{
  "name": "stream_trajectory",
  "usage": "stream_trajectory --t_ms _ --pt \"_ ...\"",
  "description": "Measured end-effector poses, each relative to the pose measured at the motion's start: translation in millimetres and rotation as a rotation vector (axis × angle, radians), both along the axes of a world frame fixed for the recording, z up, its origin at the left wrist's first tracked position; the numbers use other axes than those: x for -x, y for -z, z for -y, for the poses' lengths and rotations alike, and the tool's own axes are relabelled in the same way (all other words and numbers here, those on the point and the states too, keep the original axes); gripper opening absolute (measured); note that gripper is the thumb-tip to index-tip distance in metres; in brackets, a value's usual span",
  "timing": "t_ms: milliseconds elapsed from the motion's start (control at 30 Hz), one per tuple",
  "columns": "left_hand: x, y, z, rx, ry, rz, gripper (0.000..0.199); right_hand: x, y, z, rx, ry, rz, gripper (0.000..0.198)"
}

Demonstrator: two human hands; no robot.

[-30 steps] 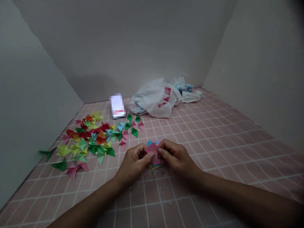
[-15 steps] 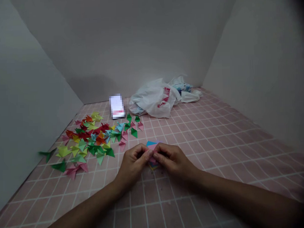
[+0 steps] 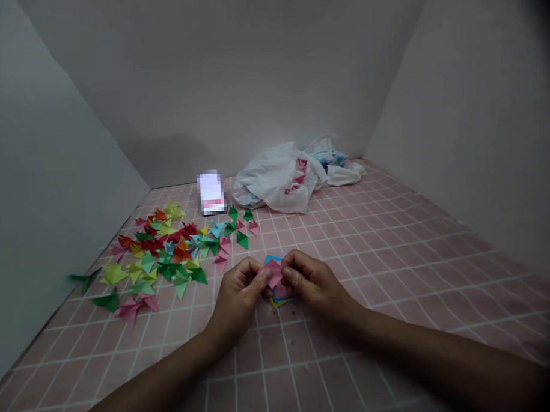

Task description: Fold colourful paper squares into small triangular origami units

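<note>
- Eased grips slightly apart since 0.5 s ago, baring more pink paper (image 3: 274, 273); probably mid-fold.
- Clamped on its left side with the left hand (image 3: 238, 295).
- Pinching its right side with the right hand (image 3: 317, 284).
- Held over coloured sheets (image 3: 285, 300), between left and right edges of the gridded surface (image 3: 416, 255).

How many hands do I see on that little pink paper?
2: the left hand pinches the pink paper at its left side, the right hand at its right, both above other coloured papers. No other hands show.
</note>
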State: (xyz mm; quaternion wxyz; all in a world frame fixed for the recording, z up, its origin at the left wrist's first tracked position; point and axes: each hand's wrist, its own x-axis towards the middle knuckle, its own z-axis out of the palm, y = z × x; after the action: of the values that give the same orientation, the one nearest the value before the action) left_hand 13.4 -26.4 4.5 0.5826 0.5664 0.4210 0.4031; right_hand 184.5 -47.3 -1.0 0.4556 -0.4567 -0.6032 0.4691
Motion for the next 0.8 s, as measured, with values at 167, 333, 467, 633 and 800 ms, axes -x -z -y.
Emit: stream_trajectory --t_ms 167,333,467,633,800 --pt "-0.9 0.0 -0.8 -0.033 0.044 -0.012 0.026 2.0 -3.2 1.7 -0.002 -0.086 0.053 0.019" --pt "-0.6 -5.5 5.6 -0.034 0.070 -0.046 0.029 5.2 -10.6 8.5 -0.072 -0.062 0.139 0.025" --pt "0.0 -7.9 8.2 -0.139 0.017 -0.160 0.033 7.8 -9.2 10.7 -0.057 -0.083 0.112 0.025" --pt "-0.3 -7.4 6.0 -0.218 -0.035 -0.243 0.039 8.4 -7.9 11.5 -0.041 -0.130 0.091 0.023" --pt "2.1 -6.1 -1.2 -0.036 0.100 -0.104 0.035 3.4 -11.8 10.2 -0.119 -0.013 0.156 0.023"
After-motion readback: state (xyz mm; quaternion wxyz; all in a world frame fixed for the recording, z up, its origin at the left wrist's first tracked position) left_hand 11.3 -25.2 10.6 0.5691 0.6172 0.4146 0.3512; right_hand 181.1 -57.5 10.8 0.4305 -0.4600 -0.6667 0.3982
